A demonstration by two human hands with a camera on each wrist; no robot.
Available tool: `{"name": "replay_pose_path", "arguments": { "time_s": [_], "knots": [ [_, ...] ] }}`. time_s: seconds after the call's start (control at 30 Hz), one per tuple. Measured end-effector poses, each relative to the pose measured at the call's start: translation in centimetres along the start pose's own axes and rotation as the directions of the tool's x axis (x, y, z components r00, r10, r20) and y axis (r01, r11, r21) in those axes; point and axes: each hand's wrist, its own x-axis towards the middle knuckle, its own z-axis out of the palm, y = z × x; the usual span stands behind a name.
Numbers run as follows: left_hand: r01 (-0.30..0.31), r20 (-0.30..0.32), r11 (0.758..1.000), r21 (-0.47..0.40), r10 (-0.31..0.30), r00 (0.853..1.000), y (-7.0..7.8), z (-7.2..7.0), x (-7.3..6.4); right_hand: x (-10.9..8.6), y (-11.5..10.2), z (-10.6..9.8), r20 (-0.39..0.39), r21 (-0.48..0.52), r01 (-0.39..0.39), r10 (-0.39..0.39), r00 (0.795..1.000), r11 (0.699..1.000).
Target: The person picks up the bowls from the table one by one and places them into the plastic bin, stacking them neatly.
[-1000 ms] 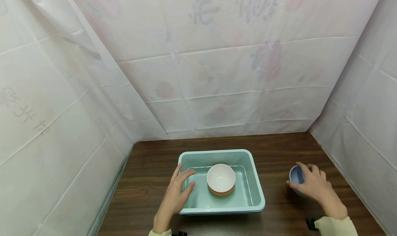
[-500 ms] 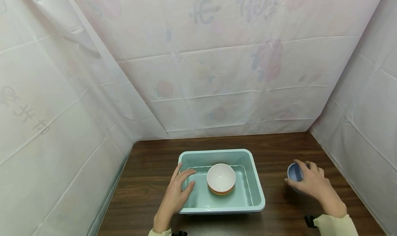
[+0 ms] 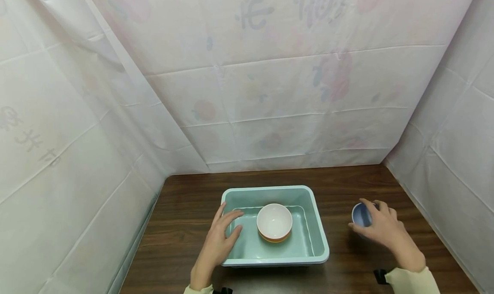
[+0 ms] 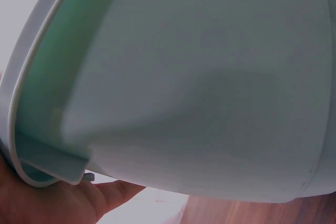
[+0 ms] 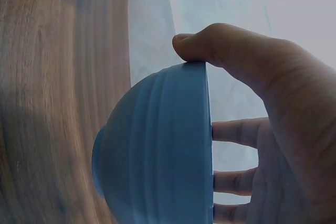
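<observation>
My right hand (image 3: 382, 229) pinches the rim of a small blue bowl (image 3: 360, 215), thumb on one side and fingers on the other. Ridges circle the bowl's outside, and its foot faces the wooden tabletop in the right wrist view. To the left, a pale green plastic tub (image 3: 320, 242) holds a bowl (image 3: 274, 221) that is white inside, with orange and yellow showing beneath its rim. My left hand (image 3: 216, 244) lies across the tub's left rim, fingers spread and reaching over the inside. The tub's outer wall (image 4: 210, 77) fills most of the left wrist view.
The dark wood table (image 3: 181, 216) carries everything. White printed sheeting hangs as a back wall (image 3: 285, 113), a left wall (image 3: 77, 178) and a right wall (image 3: 459, 156) along its edges.
My right hand has moved a little to the left toward the tub, carrying the blue bowl with it. The left hand, the tub and the white-lined bowl have stayed in place.
</observation>
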Motion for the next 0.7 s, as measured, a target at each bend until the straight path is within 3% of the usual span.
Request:
{"name": "replay_pose_path", "arguments": {
  "time_s": [0.7],
  "knots": [
    [-0.003, -0.004, 1.000, -0.001, 0.003, 1.000, -0.1, 0.0, 0.0, 0.1, -1.5, 0.1, -0.046, -0.013, 0.039, -0.039, 0.998, 0.999]
  ]
}}
